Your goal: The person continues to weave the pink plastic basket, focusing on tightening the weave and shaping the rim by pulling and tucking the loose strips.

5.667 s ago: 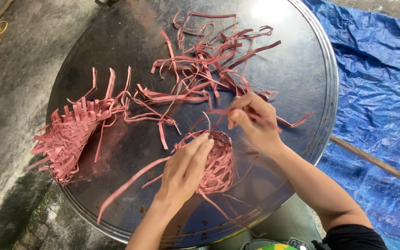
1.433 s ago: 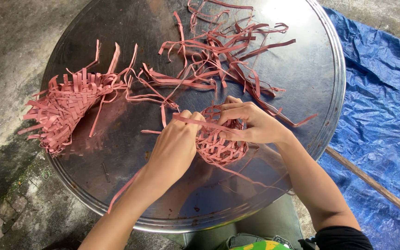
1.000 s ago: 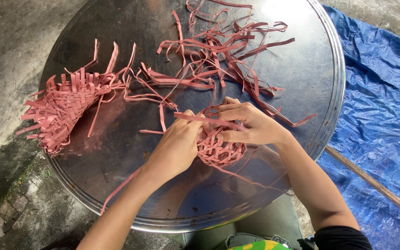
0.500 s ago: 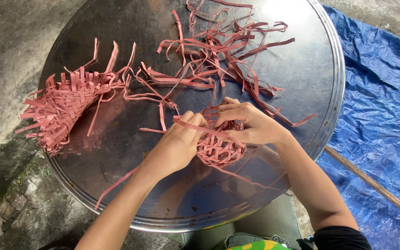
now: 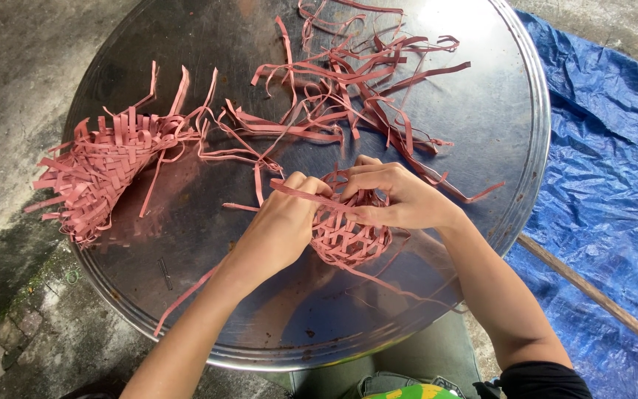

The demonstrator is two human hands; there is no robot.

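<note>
A small half-woven basket [image 5: 350, 238] of pink strips rests on a round metal tray [image 5: 474, 133]. My left hand [image 5: 282, 225] grips its left side and pinches a pink strip [image 5: 297, 190] lying across the top. My right hand [image 5: 400, 198] holds the basket's upper right rim, fingers curled over the weave. Loose strip ends trail from the basket toward me.
A larger woven pink piece [image 5: 101, 174] with upright strip ends lies at the tray's left. A tangle of loose pink strips [image 5: 341, 74] covers the tray's far side. A blue tarpaulin [image 5: 607, 170] with a wooden stick [image 5: 592, 295] lies to the right, concrete ground [image 5: 9, 89] to the left.
Both hands have closed in on the small basket and stay there; the left fingers have shifted slightly, pulling a strip across its top. The other pieces have not moved.
</note>
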